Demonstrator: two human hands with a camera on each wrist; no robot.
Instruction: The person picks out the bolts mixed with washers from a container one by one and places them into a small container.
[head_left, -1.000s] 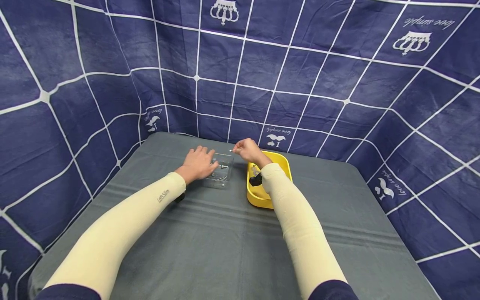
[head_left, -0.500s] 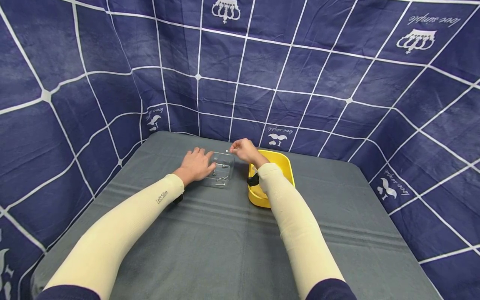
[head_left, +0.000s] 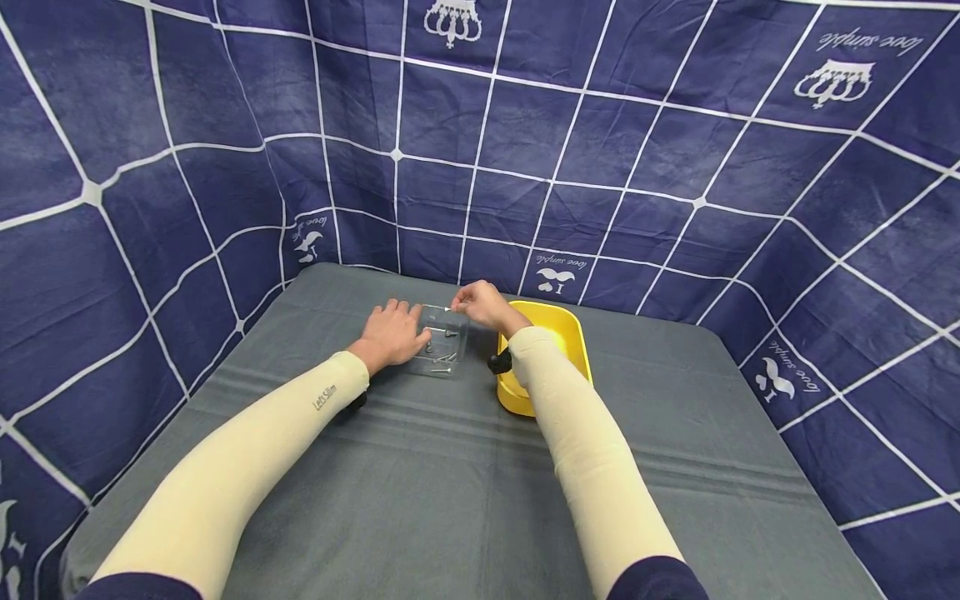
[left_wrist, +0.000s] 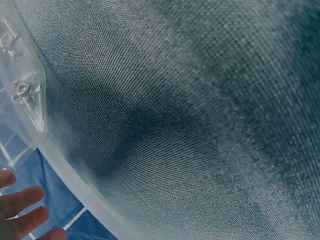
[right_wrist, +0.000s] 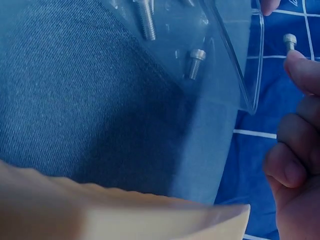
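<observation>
My right hand (head_left: 483,304) pinches a small silver socket-head bolt (right_wrist: 290,40) between thumb and fingertips, its head pointing away from the hand. The hand is just past the far right corner of a clear plastic box (right_wrist: 254,90), above the table. Inside the box lie several metal bolts, among them a short bolt (right_wrist: 197,61) and a longer threaded bolt (right_wrist: 147,22). On the box's left side lies my left hand (head_left: 392,332), fingers spread and reaching over its edge. In the left wrist view only some fingertips (left_wrist: 29,196) show, at the lower left.
Right of the clear box stands a yellow tray (head_left: 517,404), partly hidden under my right forearm. Both stand on a grey cloth-covered table (head_left: 442,475). A dark blue curtain (head_left: 600,158) with white lines surrounds the back and sides.
My right hand has shifted a little to the left and slightly lower with the bolt, closer to the clear box's far edge. My left hand stays almost still.
</observation>
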